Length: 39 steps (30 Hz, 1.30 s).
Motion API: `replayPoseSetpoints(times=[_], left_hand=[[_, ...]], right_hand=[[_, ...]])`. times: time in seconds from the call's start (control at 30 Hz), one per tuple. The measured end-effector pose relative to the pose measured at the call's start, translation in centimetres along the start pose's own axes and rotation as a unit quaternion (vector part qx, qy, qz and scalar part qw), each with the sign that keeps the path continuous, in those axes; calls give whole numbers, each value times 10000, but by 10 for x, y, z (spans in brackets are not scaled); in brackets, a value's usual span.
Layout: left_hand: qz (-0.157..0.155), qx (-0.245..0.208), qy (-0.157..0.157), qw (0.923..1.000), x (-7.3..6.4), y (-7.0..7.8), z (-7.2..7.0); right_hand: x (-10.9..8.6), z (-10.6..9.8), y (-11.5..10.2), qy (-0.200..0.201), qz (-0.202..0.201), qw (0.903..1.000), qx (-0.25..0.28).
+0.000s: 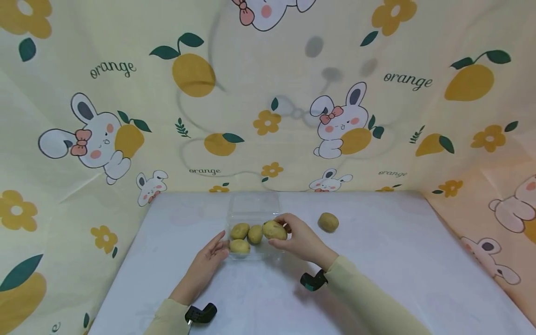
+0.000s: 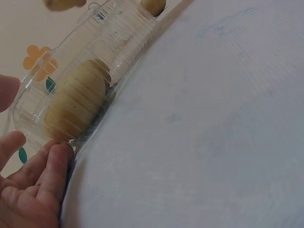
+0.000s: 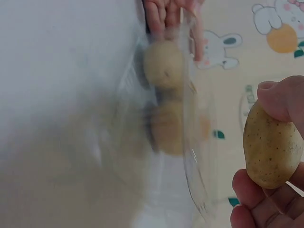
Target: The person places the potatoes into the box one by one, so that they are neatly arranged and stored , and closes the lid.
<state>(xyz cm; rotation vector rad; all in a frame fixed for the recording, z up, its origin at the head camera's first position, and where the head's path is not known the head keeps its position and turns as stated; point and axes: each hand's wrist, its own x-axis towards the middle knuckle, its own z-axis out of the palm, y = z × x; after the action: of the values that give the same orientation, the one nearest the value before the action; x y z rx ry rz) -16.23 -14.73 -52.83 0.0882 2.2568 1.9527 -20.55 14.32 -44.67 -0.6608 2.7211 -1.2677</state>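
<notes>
Yellow-brown, smooth-skinned and oval, one potato (image 1: 274, 230) is held above the right part of an open clear plastic box (image 1: 267, 254), the landmark for everything else here. The person's right hand (image 1: 300, 239) pinches it between a bent thumb and curled fingers, parted just as far as the potato's width. That grip on opposite sides seems chosen to keep the rounded skin from slipping while leaving the underside largely free.

Inside the box, toward its left, sit three similar potatoes: one at the back left (image 1: 240, 231), one at the front left (image 1: 239, 246) and one near the middle (image 1: 255, 234). Clustered this way, they leave the box's right part bare beneath the held potato.

At the box's left end, the person's left hand (image 1: 208, 255) rests with fingers loosely extended and spread, fingertips touching the plastic, grasping nothing; it probably steadies the light container. The transparent hinged lid (image 1: 254, 204) is folded back on the box's far side, giving clear access from above.

Another brown potato (image 1: 328, 223) lies apart, to the right of the box, on a white-covered table (image 1: 377, 265). Beyond the box hangs a cream backdrop (image 1: 251, 60) printed with rabbits, oranges and flowers.
</notes>
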Motion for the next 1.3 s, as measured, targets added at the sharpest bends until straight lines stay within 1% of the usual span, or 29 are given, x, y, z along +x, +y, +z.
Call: replayPoseSetpoints(times=[0.17,0.3,0.43,0.6,0.8,0.97,1.17,1.3], left_hand=[[-31,78,20,10000,1,-1,0],[5,37,4,10000,1,0,0],[33,-26,-14,10000,0,2,1],[15,17,-16,10000,0,4,1],[90,22,-38,9999,-1,3,1],[110,23,-10,9999,-1,3,1],[95,115,35,9999,1,0,1],[50,94,22,9999,1,1,1]], right_hand=[[10,13,1,-335,-170,9989,-280],[14,19,2,-541,-202,9962,-647],[16,22,3,-635,-213,9934,-930],[20,21,4,-822,-157,9900,-1133],[25,19,3,-1174,-20,9849,-1271],[31,21,5,-1421,75,9821,-1233],[33,23,5,-1505,172,9830,-1040],[33,24,8,-1478,94,9838,-1010]])
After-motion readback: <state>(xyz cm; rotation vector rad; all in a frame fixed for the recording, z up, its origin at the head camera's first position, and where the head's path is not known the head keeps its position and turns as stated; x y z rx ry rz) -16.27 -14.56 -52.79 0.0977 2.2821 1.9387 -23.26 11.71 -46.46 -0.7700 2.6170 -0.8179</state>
